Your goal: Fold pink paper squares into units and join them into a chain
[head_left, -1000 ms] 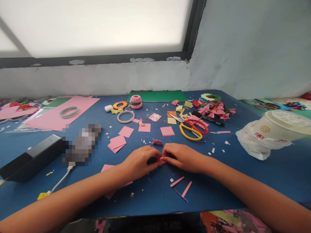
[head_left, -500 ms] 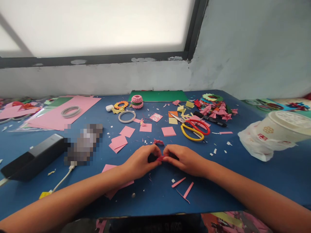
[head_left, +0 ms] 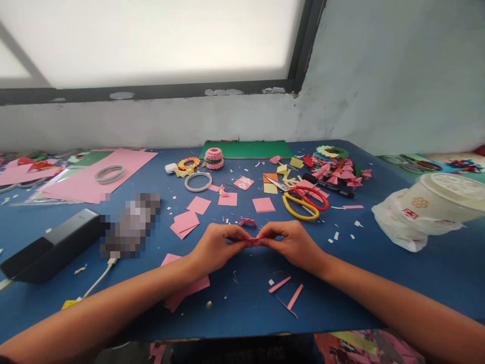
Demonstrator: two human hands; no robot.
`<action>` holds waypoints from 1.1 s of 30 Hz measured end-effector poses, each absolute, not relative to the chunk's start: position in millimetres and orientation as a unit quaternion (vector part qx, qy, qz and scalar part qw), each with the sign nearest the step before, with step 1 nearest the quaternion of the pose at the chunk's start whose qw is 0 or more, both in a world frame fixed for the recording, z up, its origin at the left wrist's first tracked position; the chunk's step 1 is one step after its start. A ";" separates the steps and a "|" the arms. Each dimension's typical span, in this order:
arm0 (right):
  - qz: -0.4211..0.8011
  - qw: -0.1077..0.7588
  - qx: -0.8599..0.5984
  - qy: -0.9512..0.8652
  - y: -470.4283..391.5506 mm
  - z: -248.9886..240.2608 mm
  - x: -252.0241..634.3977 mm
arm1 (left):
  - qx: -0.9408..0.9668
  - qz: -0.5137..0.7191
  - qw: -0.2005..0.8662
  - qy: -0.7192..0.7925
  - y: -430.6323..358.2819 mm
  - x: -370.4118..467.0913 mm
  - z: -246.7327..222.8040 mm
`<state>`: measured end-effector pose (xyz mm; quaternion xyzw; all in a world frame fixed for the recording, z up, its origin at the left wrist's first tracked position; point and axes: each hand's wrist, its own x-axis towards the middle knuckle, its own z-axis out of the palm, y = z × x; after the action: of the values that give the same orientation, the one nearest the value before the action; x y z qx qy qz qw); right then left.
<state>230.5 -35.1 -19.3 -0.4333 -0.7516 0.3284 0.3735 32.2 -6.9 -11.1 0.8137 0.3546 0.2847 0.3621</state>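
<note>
Between my fingertips, over the blue table, is a small folded pink paper piece [head_left: 255,240]. My left hand [head_left: 216,248] pinches its left end and my right hand [head_left: 291,246] pinches its right end, with the two hands almost touching. Just beyond them lies a folded dark pink piece [head_left: 247,222]. Pink paper squares [head_left: 263,205] are spread farther back. Scissors [head_left: 301,198] with one red and one yellow handle rest right of the squares. Two narrow pink strips [head_left: 294,297] lie nearer the front, below my right hand.
A lidded cup [head_left: 432,202] in a white bag stands at the right. A black box [head_left: 53,245] and a blurred-out object [head_left: 132,222] are at the left. Tape rolls [head_left: 198,182], a black marker [head_left: 329,186] and folded paper stars [head_left: 339,169] lie farther back.
Both hands have shifted slightly, with the fingertips closer together and more level around the pink piece. The dark pink piece beyond them shows more fully.
</note>
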 end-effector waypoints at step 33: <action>0.290 -0.041 -0.487 -0.823 -15.1 33.7 210.3 | 0.892 -0.089 0.254 0.363 16.4 60.6 30.5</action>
<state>210.3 -15.1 33.7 -0.4873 -0.8228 0.2896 -0.0406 60.6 16.4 30.5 0.8920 0.3631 -0.0886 0.2541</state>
